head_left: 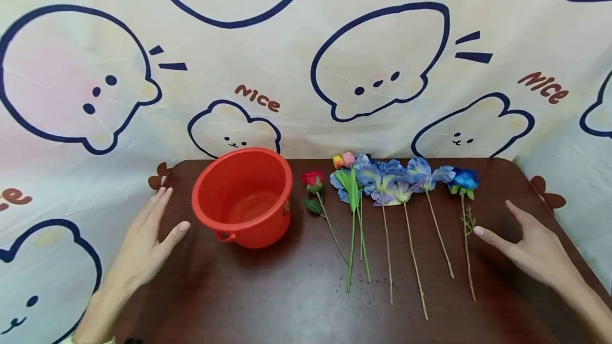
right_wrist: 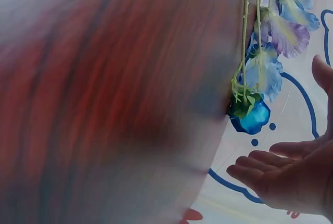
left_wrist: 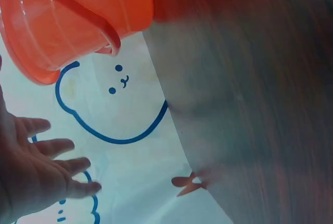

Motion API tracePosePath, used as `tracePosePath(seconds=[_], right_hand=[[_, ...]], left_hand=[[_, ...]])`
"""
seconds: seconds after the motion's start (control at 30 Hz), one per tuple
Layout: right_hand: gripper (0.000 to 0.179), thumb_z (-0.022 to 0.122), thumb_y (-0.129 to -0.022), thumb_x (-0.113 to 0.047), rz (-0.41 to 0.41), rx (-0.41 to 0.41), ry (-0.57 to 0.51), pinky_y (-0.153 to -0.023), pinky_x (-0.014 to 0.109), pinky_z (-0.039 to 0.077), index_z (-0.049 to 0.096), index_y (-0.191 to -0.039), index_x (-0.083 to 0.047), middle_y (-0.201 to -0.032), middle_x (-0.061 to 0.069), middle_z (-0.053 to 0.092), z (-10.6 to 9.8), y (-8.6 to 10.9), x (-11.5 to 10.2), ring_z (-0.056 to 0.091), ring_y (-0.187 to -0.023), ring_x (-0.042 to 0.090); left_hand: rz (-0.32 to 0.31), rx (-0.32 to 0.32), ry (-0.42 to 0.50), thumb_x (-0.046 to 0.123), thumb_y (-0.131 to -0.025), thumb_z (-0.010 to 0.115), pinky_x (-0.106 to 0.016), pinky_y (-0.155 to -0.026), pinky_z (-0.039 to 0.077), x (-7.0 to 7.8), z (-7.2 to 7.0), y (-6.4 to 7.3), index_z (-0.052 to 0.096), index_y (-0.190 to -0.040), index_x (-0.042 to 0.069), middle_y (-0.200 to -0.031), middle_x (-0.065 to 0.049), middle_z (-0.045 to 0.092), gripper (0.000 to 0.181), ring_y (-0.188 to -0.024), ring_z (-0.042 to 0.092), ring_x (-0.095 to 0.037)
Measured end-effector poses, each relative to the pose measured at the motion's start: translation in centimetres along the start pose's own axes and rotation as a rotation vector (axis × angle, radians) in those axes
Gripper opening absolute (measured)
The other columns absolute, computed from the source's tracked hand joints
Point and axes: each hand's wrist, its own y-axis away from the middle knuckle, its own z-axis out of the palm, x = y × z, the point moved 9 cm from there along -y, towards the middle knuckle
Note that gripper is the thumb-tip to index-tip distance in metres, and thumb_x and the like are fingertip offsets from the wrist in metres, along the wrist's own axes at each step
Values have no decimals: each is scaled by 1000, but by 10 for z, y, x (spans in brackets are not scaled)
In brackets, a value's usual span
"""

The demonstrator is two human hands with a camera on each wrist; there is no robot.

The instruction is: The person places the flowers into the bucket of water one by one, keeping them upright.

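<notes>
A red plastic bucket (head_left: 265,230) stands on the left half of the dark wooden table. My left hand (head_left: 145,246) is held to the left of it, fingers extended, touching nothing; the left wrist view shows the same hand (left_wrist: 47,167) apart from the bucket (left_wrist: 78,21). To the bucket's right lie artificial flowers in a row: a red rose (head_left: 313,178), tulips with green leaves (head_left: 353,190), several blue-purple irises (head_left: 382,174) and a blue rose (head_left: 464,179) at the far right. My right hand (head_left: 535,246) hovers beside the blue rose's stem, fingers spread, holding nothing.
A pale cloth printed with cartoon bears (head_left: 377,68) hangs behind and around the table (head_left: 296,301). Small dark crumbs (head_left: 377,282) are scattered near the lower stems. The flower heads lie toward the table's back edge, stems pointing to the front.
</notes>
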Motion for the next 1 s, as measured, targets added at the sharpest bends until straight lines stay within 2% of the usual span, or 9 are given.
tracePosePath(seconds=[0.1, 0.27, 0.37, 0.5, 0.63, 0.73, 0.87, 0.93, 1.0], right_hand=[[113, 61, -99, -69, 25, -4, -31, -99, 88, 38, 15, -166, 10, -158, 50, 29, 1, -4, 1, 37, -135, 73], [107, 61, -99, -67, 31, -33, -103, -94, 83, 45, 22, -166, 6, -156, 47, 37, 4, -9, 1, 45, -133, 68], [103, 61, -100, -66, 33, -61, -159, -94, 82, 45, 25, -166, 4, -155, 45, 42, 8, -12, 2, 47, -135, 65], [100, 61, -102, -63, 45, -99, -243, -97, 79, 45, 25, -167, 4, -155, 42, 45, 14, -14, 4, 43, -140, 64], [100, 61, -103, -61, 69, -135, -317, -89, 52, 61, 21, -168, 4, -156, 41, 44, 19, -17, 7, 43, -142, 62], [99, 62, -103, -61, 82, -154, -348, -75, 22, 57, 24, -167, 4, -159, 40, 43, 23, -20, 7, 59, -135, 46], [97, 63, -104, -57, 88, -196, -433, -70, 10, 53, 24, -167, 6, -164, 39, 36, 29, -25, 7, 65, -100, -11], [97, 64, -105, -53, 102, -222, -502, -73, 13, 59, 21, -167, 8, -165, 40, 33, 32, -28, 7, 56, -90, -24], [97, 65, -106, -50, 118, -247, -564, -78, 19, 64, 18, -166, 10, -166, 41, 29, 35, -30, 8, 63, -90, -20]], left_hand=[[7, 30, 65, 44, -104, 65, -90, -103, 35, 5, -1, -3, 20, -173, 22, -175, -24, 27, 85, -156, 31, -55], [30, 78, 193, 36, -106, 63, -87, -105, 38, 16, -1, -8, 29, -171, 28, -171, -22, 38, 74, -151, 40, -53], [52, 96, 258, 31, -107, 61, -46, -121, 50, 20, 0, -11, 34, -169, 30, -169, -19, 44, 68, -151, 47, -40], [76, 107, 340, 25, -109, 59, 3, -100, 38, 23, 3, -16, 38, -168, 29, -166, -16, 48, 63, -143, 51, 4], [87, 109, 419, 22, -110, 57, 2, -97, 42, 25, 6, -19, 42, -166, 25, -164, -18, 50, 59, -132, 47, 22], [88, 108, 448, 21, -110, 57, 1, -97, 44, 27, 8, -19, 42, -166, 23, -164, -19, 50, 58, -131, 47, 23], [80, 109, 464, 20, -110, 57, 0, -95, 46, 27, 11, -19, 40, -167, 23, -165, -18, 50, 59, -129, 47, 24], [76, 110, 475, 20, -110, 57, -1, -94, 47, 27, 12, -19, 40, -167, 23, -165, -18, 49, 59, -129, 47, 24], [76, 111, 483, 20, -110, 56, -1, -93, 48, 27, 14, -19, 40, -167, 22, -165, -18, 49, 59, -128, 47, 24]])
